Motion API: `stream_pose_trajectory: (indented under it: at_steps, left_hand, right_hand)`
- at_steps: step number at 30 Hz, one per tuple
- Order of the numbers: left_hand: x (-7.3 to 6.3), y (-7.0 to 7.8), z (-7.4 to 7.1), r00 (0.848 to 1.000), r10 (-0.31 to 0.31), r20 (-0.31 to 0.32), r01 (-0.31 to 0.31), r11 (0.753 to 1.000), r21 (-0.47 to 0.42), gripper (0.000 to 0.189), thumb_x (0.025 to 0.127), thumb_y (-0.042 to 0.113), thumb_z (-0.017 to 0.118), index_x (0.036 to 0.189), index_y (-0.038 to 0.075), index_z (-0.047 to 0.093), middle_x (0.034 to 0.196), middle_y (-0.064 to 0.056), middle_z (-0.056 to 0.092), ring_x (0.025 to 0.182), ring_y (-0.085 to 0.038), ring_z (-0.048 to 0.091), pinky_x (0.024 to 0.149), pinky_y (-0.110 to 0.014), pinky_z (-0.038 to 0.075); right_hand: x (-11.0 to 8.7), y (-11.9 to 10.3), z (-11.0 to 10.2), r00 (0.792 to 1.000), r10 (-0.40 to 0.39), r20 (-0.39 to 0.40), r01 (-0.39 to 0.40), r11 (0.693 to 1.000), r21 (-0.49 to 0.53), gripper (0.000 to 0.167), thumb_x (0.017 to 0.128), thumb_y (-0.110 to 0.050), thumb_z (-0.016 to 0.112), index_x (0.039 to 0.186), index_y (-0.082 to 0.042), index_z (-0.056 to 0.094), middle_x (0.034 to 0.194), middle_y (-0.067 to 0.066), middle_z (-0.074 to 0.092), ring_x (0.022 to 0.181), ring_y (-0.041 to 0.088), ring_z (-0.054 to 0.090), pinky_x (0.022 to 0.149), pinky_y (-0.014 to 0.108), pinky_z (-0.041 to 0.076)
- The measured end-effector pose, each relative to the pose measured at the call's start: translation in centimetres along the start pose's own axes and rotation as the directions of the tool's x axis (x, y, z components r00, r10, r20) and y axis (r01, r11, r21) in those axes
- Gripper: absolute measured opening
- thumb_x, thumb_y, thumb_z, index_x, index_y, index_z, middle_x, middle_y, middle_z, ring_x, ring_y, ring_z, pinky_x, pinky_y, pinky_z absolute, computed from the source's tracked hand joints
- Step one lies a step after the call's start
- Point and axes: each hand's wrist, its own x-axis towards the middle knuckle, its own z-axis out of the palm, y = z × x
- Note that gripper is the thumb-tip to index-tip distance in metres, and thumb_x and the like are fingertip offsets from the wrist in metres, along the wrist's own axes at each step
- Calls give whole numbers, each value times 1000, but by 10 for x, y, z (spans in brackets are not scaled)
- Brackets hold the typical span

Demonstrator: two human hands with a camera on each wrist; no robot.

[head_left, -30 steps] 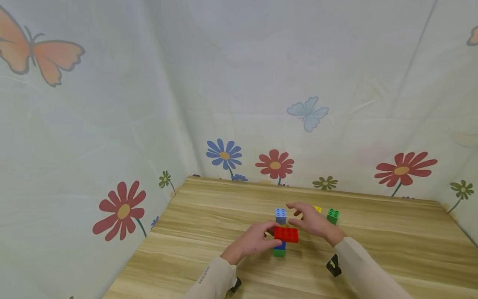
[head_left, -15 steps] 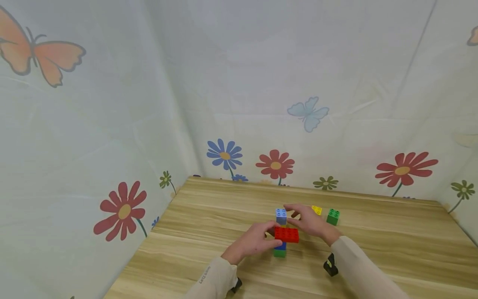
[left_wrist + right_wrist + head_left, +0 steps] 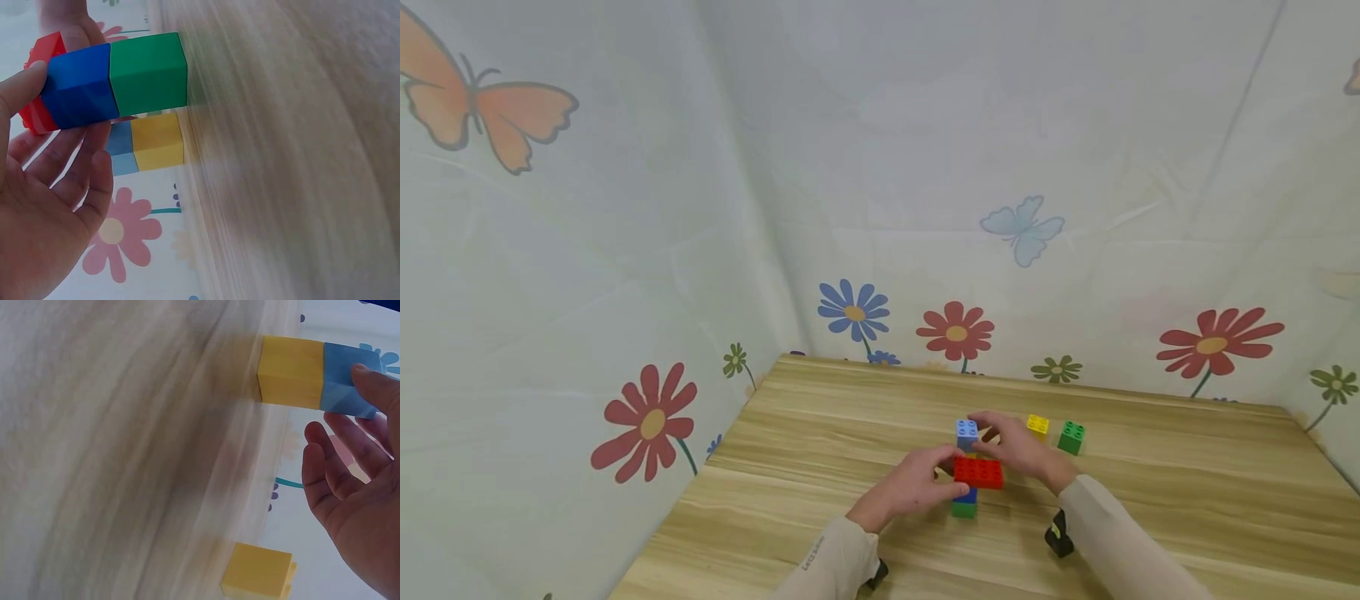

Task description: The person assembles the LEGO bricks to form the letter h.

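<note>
A long red building brick [image 3: 979,472] caps a small tower, on top of a dark blue brick [image 3: 81,87] and a green brick [image 3: 150,72]. My left hand [image 3: 913,482] holds this tower near its top, thumb at the red and blue bricks, fingers on the far side. Just behind it stands a second tower, a light blue brick [image 3: 967,433] over a yellow brick [image 3: 290,372]. My right hand [image 3: 1018,450] pinches the light blue brick, its thumb on the near face and its fingertips partly hidden behind.
To the right of the right hand, a loose yellow brick [image 3: 1037,426] and a loose green brick [image 3: 1072,437] stand on the wooden table [image 3: 835,408]. A white curtain [image 3: 880,167] printed with flowers and butterflies hangs behind and at the left.
My right hand has moved left and closed in on the light blue brick, uncovering the loose yellow brick. The left hand and the red-topped tower stay nearly where they were.
</note>
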Motion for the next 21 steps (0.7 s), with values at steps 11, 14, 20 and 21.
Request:
stream_pose_trajectory:
  at_steps: [11, 14, 20, 21]
  left_hand:
    - [0, -3, 2, 1000, -2, -11, 2, 1000, 29, 28, 89, 39, 65, 111, 25, 58, 96, 18, 61, 92, -6, 57, 78, -25, 47]
    - [0, -3, 3, 1000, 9, -15, -8, 999, 43, 27, 89, 40, 65, 111, 25, 57, 96, 18, 61, 90, -5, 57, 77, -25, 47]
    - [1, -1, 5, 1000, 13, -12, -12, 997, 73, 33, 89, 40, 63, 118, 24, 56, 98, 18, 60, 90, -5, 56, 78, -24, 47]
    - [1, -1, 5, 1000, 13, -10, -12, 997, 78, 33, 89, 40, 63, 118, 24, 56, 98, 18, 60, 90, -5, 56, 78, -24, 47]
  right_hand:
    - [-6, 4, 0, 1000, 8, -22, -8, 1000, 29, 37, 89, -18, 67, 125, -15, 55, 112, 0, 60, 100, 24, 57, 83, 40, 50]
    - [-10, 6, -3, 999, 5, -34, -4, 1000, 22, 35, 89, -19, 67, 123, -15, 56, 111, -1, 60, 99, 22, 57, 82, 39, 51]
    - [-19, 11, -7, 999, 3, -47, -2, 1000, 15, 32, 89, -17, 67, 119, -15, 56, 107, -3, 60, 96, 19, 57, 81, 36, 50]
    - [-21, 12, -8, 999, 5, -50, -5, 1000, 12, 32, 89, -17, 67, 119, -15, 56, 106, -3, 60, 95, 18, 57, 81, 35, 50]
